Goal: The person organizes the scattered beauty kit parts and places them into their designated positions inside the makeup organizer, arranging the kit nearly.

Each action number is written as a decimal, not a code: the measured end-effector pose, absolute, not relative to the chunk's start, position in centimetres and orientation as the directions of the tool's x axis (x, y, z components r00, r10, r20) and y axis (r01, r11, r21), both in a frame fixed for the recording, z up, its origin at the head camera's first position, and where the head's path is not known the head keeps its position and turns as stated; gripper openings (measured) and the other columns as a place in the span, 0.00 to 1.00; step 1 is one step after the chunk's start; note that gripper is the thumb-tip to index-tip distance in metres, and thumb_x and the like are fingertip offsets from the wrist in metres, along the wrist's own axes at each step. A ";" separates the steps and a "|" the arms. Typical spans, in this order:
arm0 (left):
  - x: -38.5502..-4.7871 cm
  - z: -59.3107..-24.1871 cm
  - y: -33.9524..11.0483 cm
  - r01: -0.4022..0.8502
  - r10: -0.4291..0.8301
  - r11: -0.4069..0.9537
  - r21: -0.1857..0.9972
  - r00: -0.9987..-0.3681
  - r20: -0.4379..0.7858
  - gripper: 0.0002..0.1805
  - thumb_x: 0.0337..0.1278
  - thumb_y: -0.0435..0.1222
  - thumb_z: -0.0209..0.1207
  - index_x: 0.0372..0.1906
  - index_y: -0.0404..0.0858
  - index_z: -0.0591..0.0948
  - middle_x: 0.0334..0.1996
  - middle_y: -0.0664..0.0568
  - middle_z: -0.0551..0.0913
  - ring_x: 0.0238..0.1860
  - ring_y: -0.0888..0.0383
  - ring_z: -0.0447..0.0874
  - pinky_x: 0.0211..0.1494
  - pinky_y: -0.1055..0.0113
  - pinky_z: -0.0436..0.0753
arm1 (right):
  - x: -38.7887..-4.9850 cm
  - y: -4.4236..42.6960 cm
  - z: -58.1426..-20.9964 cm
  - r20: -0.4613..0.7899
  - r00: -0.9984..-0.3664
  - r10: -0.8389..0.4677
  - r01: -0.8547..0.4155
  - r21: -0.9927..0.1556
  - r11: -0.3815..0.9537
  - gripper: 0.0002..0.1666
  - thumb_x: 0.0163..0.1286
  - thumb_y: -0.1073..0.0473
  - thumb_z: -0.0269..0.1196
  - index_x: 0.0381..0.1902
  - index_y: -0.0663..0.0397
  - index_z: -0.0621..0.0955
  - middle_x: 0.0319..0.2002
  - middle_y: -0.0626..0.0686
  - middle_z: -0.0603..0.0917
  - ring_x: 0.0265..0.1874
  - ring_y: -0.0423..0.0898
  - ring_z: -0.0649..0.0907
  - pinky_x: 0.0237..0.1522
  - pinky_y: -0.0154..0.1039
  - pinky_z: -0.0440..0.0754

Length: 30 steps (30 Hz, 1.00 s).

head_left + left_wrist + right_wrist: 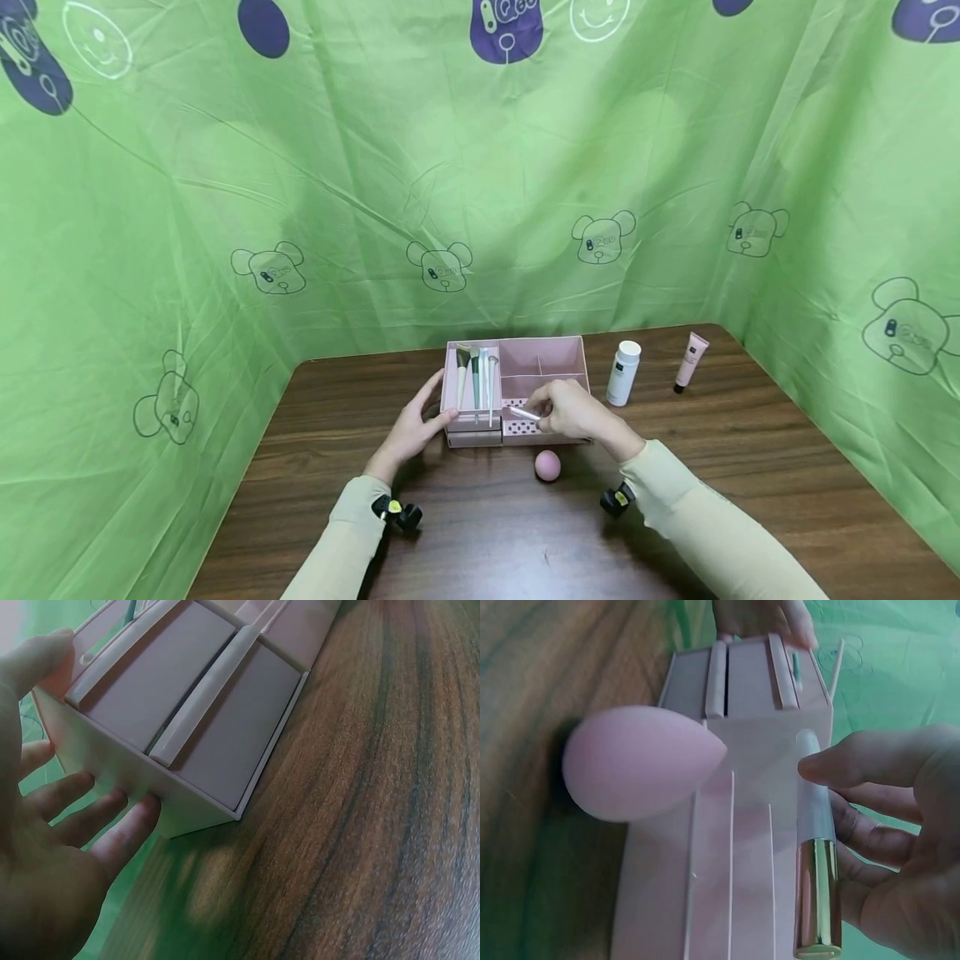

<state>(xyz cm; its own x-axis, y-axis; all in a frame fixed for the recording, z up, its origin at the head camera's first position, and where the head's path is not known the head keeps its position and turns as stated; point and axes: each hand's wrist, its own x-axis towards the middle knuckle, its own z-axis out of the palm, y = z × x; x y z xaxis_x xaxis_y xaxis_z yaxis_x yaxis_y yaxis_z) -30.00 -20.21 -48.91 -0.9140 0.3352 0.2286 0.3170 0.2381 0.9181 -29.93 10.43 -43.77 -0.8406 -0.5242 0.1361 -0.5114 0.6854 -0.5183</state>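
Right fingers [871, 834] pinch white-and-gold tube [816, 814], thumb [859, 759] on its white part, over pink organizer [564, 353]; left fingers [124, 834], spread, touch organizer's side.

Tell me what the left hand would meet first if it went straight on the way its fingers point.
The pink organizer's side wall, probably at once: the left hand seems to have fingertips against it, though exact contact is unclear.
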 end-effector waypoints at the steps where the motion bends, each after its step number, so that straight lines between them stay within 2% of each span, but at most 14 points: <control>1: -30.0 -48.9 -20.2 0.314 0.336 0.236 0.920 -0.914 0.226 0.44 0.63 0.37 0.62 0.77 0.37 0.52 0.72 0.34 0.61 0.69 0.33 0.62 0.67 0.39 0.69 | -30.2 10.5 -43.7 0.129 -0.845 -0.519 -0.501 -0.528 0.685 0.18 0.47 0.68 0.70 0.39 0.48 0.88 0.25 0.41 0.85 0.25 0.34 0.80 0.30 0.30 0.80; 7: -29.9 -48.8 -20.3 0.314 0.341 0.250 0.916 -0.914 0.221 0.44 0.63 0.37 0.62 0.77 0.37 0.51 0.73 0.34 0.59 0.69 0.34 0.62 0.67 0.40 0.70 | -31.5 10.9 -43.3 0.110 -0.868 -0.485 -0.462 -0.537 0.706 0.20 0.46 0.68 0.71 0.41 0.50 0.88 0.28 0.42 0.86 0.27 0.35 0.81 0.33 0.32 0.82; 21: -30.1 -48.8 -20.2 0.322 0.351 0.231 0.918 -0.907 0.230 0.44 0.63 0.36 0.62 0.77 0.37 0.51 0.72 0.32 0.60 0.69 0.33 0.62 0.67 0.39 0.68 | -33.9 10.9 -43.5 0.121 -0.854 -0.506 -0.491 -0.506 0.709 0.21 0.48 0.69 0.68 0.43 0.51 0.88 0.30 0.44 0.87 0.29 0.37 0.82 0.36 0.33 0.84; 30: -30.0 -48.7 -20.3 0.324 0.348 0.245 0.914 -0.909 0.229 0.44 0.63 0.36 0.62 0.77 0.37 0.51 0.73 0.34 0.59 0.69 0.32 0.62 0.67 0.40 0.70 | -35.2 10.7 -43.5 0.106 -0.863 -0.493 -0.475 -0.502 0.723 0.21 0.48 0.69 0.68 0.42 0.49 0.88 0.28 0.43 0.87 0.27 0.36 0.81 0.32 0.32 0.82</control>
<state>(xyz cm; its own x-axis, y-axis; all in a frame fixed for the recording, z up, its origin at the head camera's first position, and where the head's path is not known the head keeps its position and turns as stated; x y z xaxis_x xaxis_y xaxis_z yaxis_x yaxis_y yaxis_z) -29.99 -20.32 -48.75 -0.9091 0.3481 0.2289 0.3238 0.2447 0.9139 -35.16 10.71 -43.51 -0.8634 -0.4932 0.1057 -0.4745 0.7231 -0.5019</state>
